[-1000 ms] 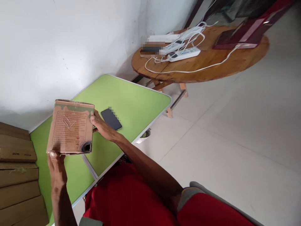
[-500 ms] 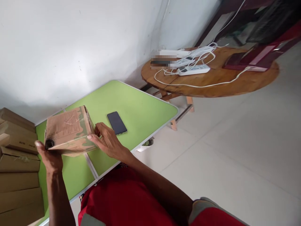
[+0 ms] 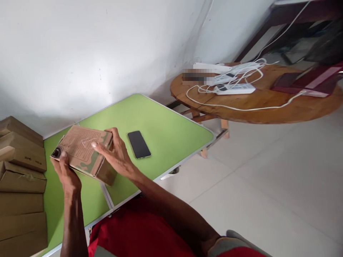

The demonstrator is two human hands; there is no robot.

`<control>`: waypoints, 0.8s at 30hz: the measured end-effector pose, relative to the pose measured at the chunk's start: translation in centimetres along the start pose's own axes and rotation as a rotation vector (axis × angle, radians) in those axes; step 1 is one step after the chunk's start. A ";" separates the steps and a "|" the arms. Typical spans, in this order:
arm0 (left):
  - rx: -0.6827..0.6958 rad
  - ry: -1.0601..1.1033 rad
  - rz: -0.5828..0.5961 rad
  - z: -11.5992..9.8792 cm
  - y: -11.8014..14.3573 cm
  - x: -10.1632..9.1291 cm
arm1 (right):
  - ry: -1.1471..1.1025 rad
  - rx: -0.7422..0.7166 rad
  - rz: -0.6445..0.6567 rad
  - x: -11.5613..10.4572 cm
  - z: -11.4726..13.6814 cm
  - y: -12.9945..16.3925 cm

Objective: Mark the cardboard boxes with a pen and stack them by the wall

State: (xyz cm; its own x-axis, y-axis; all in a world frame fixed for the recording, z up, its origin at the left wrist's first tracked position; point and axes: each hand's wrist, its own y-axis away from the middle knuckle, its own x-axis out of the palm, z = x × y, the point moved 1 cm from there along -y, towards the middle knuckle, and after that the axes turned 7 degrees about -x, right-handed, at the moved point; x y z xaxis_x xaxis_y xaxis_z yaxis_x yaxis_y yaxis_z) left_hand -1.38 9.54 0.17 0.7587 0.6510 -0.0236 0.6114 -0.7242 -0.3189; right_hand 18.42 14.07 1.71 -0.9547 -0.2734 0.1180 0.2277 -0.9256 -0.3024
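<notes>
Between my two hands is a brown cardboard box with printed text, a green camouflage pattern and a dark round hole at its left corner. My left hand grips that corner from the near side, its thumb on the top face beside the hole. On the right end, my right hand is closed around the edge, thumb on the printed face and fingers over the far side. The box is tilted above the green table; whether its underside touches the table is hidden. A black smartphone lies to the right of my right hand.
Several brown cardboard boxes stand along the table's left end. Beyond the green table is a round wooden table with white power strips, tangled white cables and a dark red object. A white wall rises behind.
The box has turned in my hands, so its printed face shows more squarely. My left thumb has moved onto that face, and my right thumb now lies on it too. The view has shifted slightly.
</notes>
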 end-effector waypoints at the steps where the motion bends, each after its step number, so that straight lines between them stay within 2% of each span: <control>1: 0.036 0.013 -0.018 -0.5 -0.6 0.0 | -0.032 -0.004 -0.046 0.7 -0.1 0.8; 4: 0.122 0.005 0.002 -2.5 -2.2 -0.2 | -0.106 -0.043 -0.180 1.9 -1.0 3.6; 7: 0.202 -0.051 0.179 -4.7 -2.7 0.0 | -0.153 -0.058 -0.238 1.9 -1.8 5.8; 9: 0.258 -0.066 0.296 -5.6 -2.4 0.4 | -0.124 -0.048 -0.232 1.2 -1.7 6.3; 14: 0.311 -0.110 0.392 -6.1 -0.4 1.5 | 0.086 -0.024 -0.084 -0.8 1.3 3.7; 17: 0.345 -0.207 0.437 -6.0 0.7 1.7 | 0.234 -0.069 -0.071 -0.9 3.4 1.3; 20: 0.355 -0.258 0.428 -5.9 1.3 1.7 | 0.315 -0.101 -0.080 -0.3 4.3 -0.3; 24: 0.296 -0.190 0.355 -6.3 1.5 2.1 | 0.436 -0.152 -0.041 0.5 4.2 -0.6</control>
State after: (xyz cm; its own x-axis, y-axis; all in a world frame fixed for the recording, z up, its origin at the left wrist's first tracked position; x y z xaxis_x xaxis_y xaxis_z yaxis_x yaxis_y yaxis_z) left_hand 2.52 8.35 5.59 0.8372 0.4258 -0.3432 0.2116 -0.8308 -0.5147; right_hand 18.65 13.40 5.89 -0.9612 -0.0715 -0.2663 0.1884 -0.8756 -0.4449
